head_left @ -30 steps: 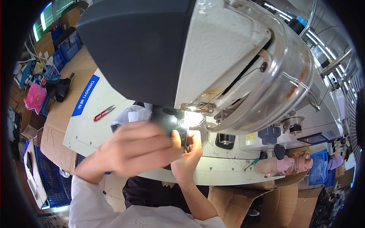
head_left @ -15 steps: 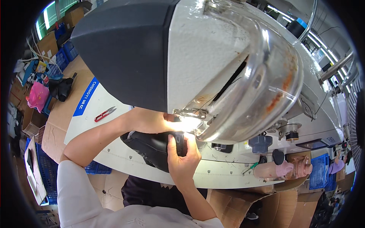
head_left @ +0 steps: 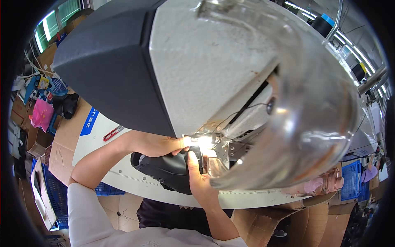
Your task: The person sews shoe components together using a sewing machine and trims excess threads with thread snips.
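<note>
- Just below the centre of the frame, a glossy black, leather-like shaped piece (head_left: 164,168) lies over the white tabletop with a printed scale (head_left: 127,177), its right end beside the lamp's white glare (head_left: 204,142).
- It looks light, soft and foldable, a little slick on its face and likely to sag if held at one end; the flatter right end seems the best place to grip, with a second hold along the upper edge.
- The right hand (head_left: 201,183) comes up from the lower edge, wrist nearly straight, thumb pointing up; thumb and fingers pinch that right end, though glare blurs the fingertips.
- The left hand (head_left: 166,146) reaches across from the left, elbow out, palm down over the upper edge; its fingers look bunched together, but whether they pinch I cannot tell.
- Above, a white machine head with a dark grey cover (head_left: 107,78) fills the upper frame.
- At centre left, red-handled snips (head_left: 112,134) lie near the left forearm.
</note>
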A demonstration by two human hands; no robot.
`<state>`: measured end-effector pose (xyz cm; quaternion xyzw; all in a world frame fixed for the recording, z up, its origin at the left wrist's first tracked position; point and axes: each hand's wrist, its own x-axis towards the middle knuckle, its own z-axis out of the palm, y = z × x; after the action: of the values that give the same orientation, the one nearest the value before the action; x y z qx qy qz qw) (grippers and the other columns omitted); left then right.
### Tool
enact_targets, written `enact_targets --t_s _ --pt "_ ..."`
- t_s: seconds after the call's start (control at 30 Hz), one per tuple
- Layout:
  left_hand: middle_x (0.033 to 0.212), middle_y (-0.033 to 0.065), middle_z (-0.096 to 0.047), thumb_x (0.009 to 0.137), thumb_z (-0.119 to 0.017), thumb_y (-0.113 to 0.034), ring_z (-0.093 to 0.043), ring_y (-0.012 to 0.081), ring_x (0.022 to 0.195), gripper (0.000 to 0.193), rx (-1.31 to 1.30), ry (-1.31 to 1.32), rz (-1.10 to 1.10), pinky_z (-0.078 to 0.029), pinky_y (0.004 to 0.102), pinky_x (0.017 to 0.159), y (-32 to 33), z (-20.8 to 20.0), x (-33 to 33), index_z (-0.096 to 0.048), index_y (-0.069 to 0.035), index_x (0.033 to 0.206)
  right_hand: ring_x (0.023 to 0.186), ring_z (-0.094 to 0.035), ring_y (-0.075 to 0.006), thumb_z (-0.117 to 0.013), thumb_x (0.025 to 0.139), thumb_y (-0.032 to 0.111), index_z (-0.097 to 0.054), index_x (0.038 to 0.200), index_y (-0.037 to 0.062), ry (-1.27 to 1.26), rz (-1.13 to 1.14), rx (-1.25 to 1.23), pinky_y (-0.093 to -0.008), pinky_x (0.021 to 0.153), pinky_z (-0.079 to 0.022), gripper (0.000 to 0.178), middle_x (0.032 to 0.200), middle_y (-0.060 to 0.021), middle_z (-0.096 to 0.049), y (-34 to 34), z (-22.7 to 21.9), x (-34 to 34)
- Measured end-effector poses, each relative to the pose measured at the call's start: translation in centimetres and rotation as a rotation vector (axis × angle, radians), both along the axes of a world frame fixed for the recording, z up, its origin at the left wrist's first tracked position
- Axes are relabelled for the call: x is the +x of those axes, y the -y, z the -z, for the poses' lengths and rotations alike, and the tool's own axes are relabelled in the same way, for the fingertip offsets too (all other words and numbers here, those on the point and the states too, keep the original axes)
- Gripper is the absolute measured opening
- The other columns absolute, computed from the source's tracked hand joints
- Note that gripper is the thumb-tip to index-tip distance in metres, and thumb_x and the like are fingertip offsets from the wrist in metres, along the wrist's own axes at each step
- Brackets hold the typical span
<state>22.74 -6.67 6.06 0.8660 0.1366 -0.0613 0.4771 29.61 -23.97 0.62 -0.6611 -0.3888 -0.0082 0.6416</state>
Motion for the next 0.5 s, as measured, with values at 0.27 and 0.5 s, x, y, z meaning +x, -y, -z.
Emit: enact_targets --t_s 0.27,0.5 --pt "0.048 -0.0035 -0.05 0.089 -0.058 -0.022 -0.041 0.0066 0.04 0.035 0.004 0.131 -0.039 -0.03 0.0261 0.04 -0.3 1.9 0.2 -0.059 -0.008 0.057 0.074 -0.057 -0.0113 -0.066 0.089 0.01 -0.061 0.098 -0.0014 -0.354 -0.138 0.024 -0.027 0.069 -0.046 0.015 0.083 -0.0048 -0.062 0.1 0.3 -0.3" --pt "0.049 -0.0036 -0.051 0.09 -0.057 -0.025 -0.041 0.0066 0.042 0.036 0.013 0.117 -0.067 -0.03 0.0262 0.042 -0.2 1.9 -0.1 -0.061 -0.009 0.058 0.094 -0.059 -0.014 -0.067 0.087 0.005 -0.057 0.103 -0.0041 -0.376 -0.165 -0.06 -0.0284 0.086 -0.048 0.021 0.101 -0.0086 -0.06 0.4 0.3 0.0"
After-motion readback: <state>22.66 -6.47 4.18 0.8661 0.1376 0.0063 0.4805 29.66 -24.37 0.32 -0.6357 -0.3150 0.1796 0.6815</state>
